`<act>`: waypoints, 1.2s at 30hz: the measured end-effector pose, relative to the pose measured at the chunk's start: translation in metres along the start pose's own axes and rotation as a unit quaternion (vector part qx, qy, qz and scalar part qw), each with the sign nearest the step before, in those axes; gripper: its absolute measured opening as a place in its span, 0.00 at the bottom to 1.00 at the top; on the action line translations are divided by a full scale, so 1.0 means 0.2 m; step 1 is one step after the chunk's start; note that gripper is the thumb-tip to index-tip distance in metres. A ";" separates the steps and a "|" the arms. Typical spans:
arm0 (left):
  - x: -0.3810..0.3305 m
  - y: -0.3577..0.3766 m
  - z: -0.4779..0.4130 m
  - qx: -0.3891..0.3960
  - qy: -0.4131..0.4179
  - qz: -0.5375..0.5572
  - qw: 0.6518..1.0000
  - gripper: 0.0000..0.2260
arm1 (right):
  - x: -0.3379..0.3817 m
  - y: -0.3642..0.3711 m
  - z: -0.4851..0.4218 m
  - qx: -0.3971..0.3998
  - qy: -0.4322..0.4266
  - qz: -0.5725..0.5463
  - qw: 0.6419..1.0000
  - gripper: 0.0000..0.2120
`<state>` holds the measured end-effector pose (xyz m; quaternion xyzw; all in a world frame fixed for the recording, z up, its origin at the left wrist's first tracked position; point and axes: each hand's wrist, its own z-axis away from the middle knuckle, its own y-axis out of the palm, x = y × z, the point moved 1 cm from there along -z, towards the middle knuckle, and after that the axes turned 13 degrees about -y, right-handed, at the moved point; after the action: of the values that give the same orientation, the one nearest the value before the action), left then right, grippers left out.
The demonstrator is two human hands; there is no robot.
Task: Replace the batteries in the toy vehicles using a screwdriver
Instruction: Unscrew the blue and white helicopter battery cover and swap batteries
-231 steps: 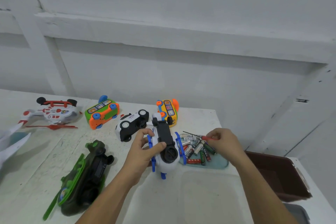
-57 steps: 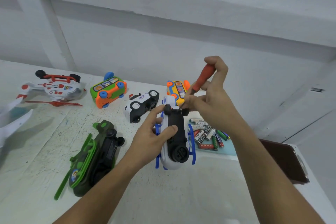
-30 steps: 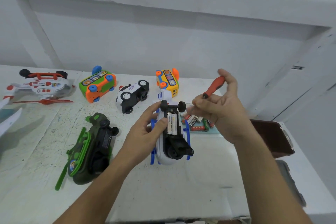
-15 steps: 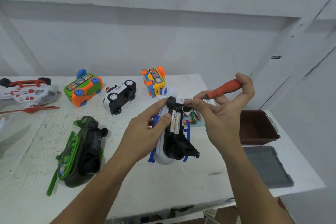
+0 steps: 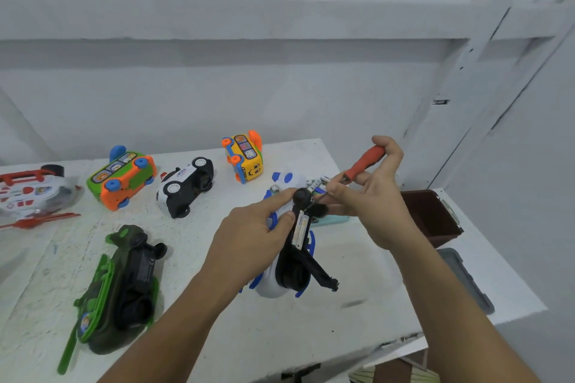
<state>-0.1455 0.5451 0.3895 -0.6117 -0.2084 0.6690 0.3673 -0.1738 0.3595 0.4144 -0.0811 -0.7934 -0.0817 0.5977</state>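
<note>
- The left hand (image 5: 249, 236) grips the white and blue toy (image 5: 273, 284), belly up and tilted, just above the table (image 5: 311, 336). The thumb lies beside the two batteries (image 5: 300, 227) in the open bay and the forefinger rests on a black wheel.
- The right hand (image 5: 370, 205) has its outer fingers curled round the orange screwdriver (image 5: 364, 162), while thumb and forefinger pinch together at the top of the bay.
- The black cover (image 5: 320, 272) hangs open off the toy's lower end. Its hinge looks thin to me, so a knock against the table could snap it or pull it off.
- The right hand does two jobs at once. I judge that prying a battery out with the same hand could let the screwdriver slip, or poke its tip into the left thumb.
- A battery levered out hard could spring free and roll among the spares (image 5: 317, 185) in the tray (image 5: 333, 220) behind, where used and fresh would mix.
- A loose screw, if there is one, would be easy to lose on the speckled table.
- I cannot tell what the right thumb and forefinger pinch: the tool's shaft, a screw or a battery end.
- The screwdriver's shaft and tip are mostly lost behind the fingers and wheels.
- The hands hide most of the tray, and the inside of the brown box (image 5: 432, 218) is too dark to read.
- The red and white toy (image 5: 31, 193) is cut off at the left edge.
</note>
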 end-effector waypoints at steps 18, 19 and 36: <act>-0.13 0.03 -0.03 0.010 -0.044 -0.010 0.999 0.19 | -0.10 -0.04 0.04 -0.115 -0.044 -0.082 0.989 0.38; -0.13 0.03 -0.03 0.007 -0.045 -0.009 0.999 0.19 | -0.10 -0.03 0.04 -0.119 -0.052 -0.081 0.988 0.37; -0.14 0.09 -0.03 -0.016 -0.054 -0.020 0.998 0.19 | -0.05 -0.08 -0.02 0.007 -0.067 -0.003 0.998 0.36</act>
<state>-0.1439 0.5117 0.3944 -0.5758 -0.2509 0.6904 0.3589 -0.1712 0.3429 0.4059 -0.0797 -0.8324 -0.0721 0.5437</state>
